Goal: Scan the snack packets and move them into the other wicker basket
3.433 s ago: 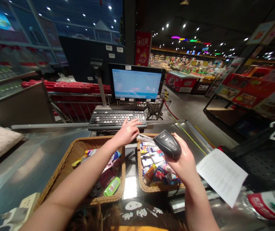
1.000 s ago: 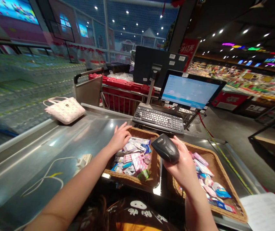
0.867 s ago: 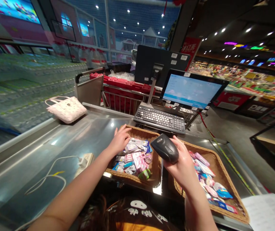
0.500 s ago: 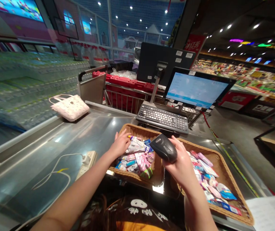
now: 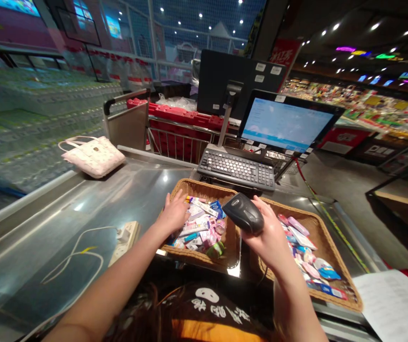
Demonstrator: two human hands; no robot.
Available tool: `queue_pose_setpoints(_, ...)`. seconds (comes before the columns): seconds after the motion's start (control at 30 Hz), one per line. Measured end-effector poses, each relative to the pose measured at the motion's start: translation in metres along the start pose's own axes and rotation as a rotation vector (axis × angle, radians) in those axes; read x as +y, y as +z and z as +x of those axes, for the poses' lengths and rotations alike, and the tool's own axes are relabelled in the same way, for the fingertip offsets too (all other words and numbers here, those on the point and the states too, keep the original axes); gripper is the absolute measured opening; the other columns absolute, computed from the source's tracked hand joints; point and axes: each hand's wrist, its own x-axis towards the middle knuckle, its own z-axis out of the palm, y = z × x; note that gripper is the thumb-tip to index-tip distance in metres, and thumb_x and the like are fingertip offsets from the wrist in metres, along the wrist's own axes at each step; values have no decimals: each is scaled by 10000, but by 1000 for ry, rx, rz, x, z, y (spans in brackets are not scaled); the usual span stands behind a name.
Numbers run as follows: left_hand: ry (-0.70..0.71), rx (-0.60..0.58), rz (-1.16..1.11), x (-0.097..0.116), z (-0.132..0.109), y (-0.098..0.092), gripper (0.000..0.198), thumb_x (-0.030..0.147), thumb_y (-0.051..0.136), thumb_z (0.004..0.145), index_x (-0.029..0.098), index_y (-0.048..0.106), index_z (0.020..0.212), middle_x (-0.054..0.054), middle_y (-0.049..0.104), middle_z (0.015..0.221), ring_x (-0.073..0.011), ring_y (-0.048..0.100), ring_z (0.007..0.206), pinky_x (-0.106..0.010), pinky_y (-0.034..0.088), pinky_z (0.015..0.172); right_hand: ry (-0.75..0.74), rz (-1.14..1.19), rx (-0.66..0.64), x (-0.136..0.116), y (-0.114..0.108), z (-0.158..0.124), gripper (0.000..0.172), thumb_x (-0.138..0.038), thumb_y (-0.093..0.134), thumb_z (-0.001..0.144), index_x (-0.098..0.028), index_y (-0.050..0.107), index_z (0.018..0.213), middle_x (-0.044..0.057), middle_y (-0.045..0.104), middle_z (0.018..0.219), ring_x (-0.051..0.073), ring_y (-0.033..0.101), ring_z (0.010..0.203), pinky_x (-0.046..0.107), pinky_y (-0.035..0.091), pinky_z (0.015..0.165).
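My right hand (image 5: 270, 239) grips a black handheld barcode scanner (image 5: 243, 213), held up between two wicker baskets. My left hand (image 5: 174, 213) reaches into the left basket (image 5: 204, 187) and rests, fingers curled, among several small colourful packets (image 5: 200, 227); whether it has hold of one I cannot make out. The right basket (image 5: 335, 256) also holds several small packets.
Behind the baskets stand a black keyboard (image 5: 237, 169) and a lit monitor (image 5: 286, 124). A steel counter (image 5: 93, 209) stretches left, with a power strip and cable (image 5: 125, 235) and a pale pink handbag (image 5: 92, 155). A printed paper sheet (image 5: 391, 304) lies at the right. Red shopping carts (image 5: 179, 123) stand behind.
The view swung left from the keyboard. My left hand left the keys and went down into the left basket among the packets. My right hand keeps holding the scanner.
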Motion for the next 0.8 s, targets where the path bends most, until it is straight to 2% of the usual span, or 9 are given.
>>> queue_pose_setpoints(0.27,168,33,-123,49,25,-11,204,283,591,864,203,711,1008,-137,485,1493,-362,250,1485,-714,93,1156,98,-128,105,30,-32,-25,469,-177,620,725,-221,585,1190,120,615,1273,348,494,1336,575,423,1102)
queue_pose_setpoints(0.5,351,53,-147,114,50,-12,218,321,594,896,211,690,1058,-122,469,1507,-349,244,1489,-691,155,1160,186,-275,249,56,-75,-51,471,-236,613,747,-199,584,1216,127,633,1251,350,506,1323,560,419,1110)
queue_pose_setpoints(0.67,514,5,-199,171,73,7,225,290,610,880,211,683,1077,-133,454,1513,-354,234,1490,-690,128,1164,219,-329,315,70,-97,-67,449,-256,617,756,-215,596,1203,106,649,1218,331,537,1286,539,414,1117)
queue_pose_setpoints(0.8,744,-95,-145,221,93,34,259,241,584,880,207,683,1117,-142,395,1550,-359,227,1489,-679,126,1167,273,-319,347,79,-105,-76,491,-258,629,757,-199,568,1241,131,625,1277,342,515,1317,569,385,1128)
